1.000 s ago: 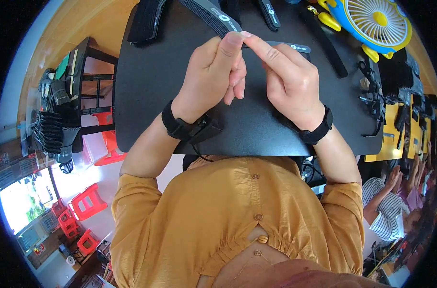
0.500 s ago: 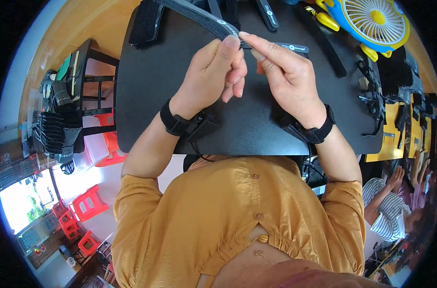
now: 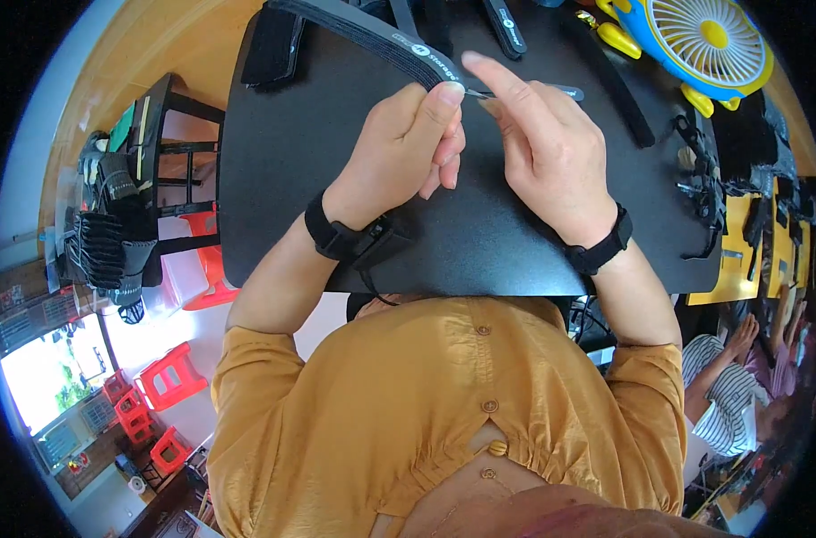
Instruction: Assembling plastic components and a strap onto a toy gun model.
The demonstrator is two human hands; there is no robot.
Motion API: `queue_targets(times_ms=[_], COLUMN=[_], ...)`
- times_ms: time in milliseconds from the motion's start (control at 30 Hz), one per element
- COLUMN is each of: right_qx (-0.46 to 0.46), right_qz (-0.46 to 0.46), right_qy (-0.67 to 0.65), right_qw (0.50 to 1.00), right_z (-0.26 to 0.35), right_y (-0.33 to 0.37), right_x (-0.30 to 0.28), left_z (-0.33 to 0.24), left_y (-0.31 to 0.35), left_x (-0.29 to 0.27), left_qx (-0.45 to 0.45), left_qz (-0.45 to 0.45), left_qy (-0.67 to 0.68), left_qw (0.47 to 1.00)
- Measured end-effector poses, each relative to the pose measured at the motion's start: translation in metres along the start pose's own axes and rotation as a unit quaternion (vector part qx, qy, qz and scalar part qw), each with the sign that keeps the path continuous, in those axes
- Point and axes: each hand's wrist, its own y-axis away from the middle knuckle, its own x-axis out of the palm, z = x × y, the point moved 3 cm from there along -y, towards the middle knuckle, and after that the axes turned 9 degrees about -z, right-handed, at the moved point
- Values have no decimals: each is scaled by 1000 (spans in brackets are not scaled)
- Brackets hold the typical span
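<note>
My left hand (image 3: pixel 403 148) is closed around the end of a stack of thin black straps (image 3: pixel 358 31), thumb pressed on top. The stack, with pale printing on its upper strap, stretches away to the far left. Just right of it is my right hand (image 3: pixel 556 148), index finger stretched out and thumb apart from it. A thin strip end (image 3: pixel 479 93) pokes out of the stack toward the right thumb; contact with it I cannot tell. Behind the right fingers a single strap (image 3: pixel 569 91) lies on the black table (image 3: pixel 461 242), partly hidden.
Another black strap bundle (image 3: pixel 273 54) lies far left, a printed strap (image 3: pixel 505 31) at the far edge, and a long black strip (image 3: pixel 609 85) to the right. A blue and yellow fan (image 3: pixel 708 40) stands far right, near black straps with buckles (image 3: pixel 699 184). Red stools (image 3: pixel 170 377) are left.
My right hand has moved slightly right, away from the stack's end, and its index finger and thumb have spread. The left hand keeps its grip, with more printing showing.
</note>
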Motion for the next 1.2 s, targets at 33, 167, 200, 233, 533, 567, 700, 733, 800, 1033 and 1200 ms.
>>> queue_targets(times_ms=[33, 167, 200, 233, 533, 567, 700, 733, 800, 1033, 1200], right_qx=[3, -13, 9, 30, 233, 232, 221, 178, 156, 94, 73], right_qz=[3, 51, 58, 64, 65, 66, 57, 34, 42, 44, 7], right_qy=[13, 39, 10, -20, -337, -338, -325, -301, -269, -312, -343], right_qw=[1000, 998, 998, 997, 910, 910, 918, 936, 949, 944, 936], right_z=[1, 1, 1, 1, -1, 0, -1, -2, 1, -15, -8], right_y=[-1, 2, 3, 3, 9, 9, 7, 6, -1, -8, -5], right_x=[0, 0, -1, -2, 5, 4, 5, 5, -4, -7, -6], left_z=[0, 1, 1, 1, -5, -5, -8, -8, -7, -11, -12], left_y=[0, 0, 1, 2, 1, 2, 3, 3, 3, 8, 7], left_x=[0, 0, 1, 1, -2, -3, -5, -6, -7, -6, -6], left_qx=[1, 0, 1, 2, 65, 66, 81, 85, 74, -20, 5], left_qz=[-5, 8, 10, 12, 24, 22, 25, 35, 51, 168, 185], left_qy=[-2, 2, 9, 15, -60, -59, -99, -102, -90, 25, 2], left_qw=[1000, 1000, 1000, 1000, 996, 996, 991, 991, 992, 985, 983])
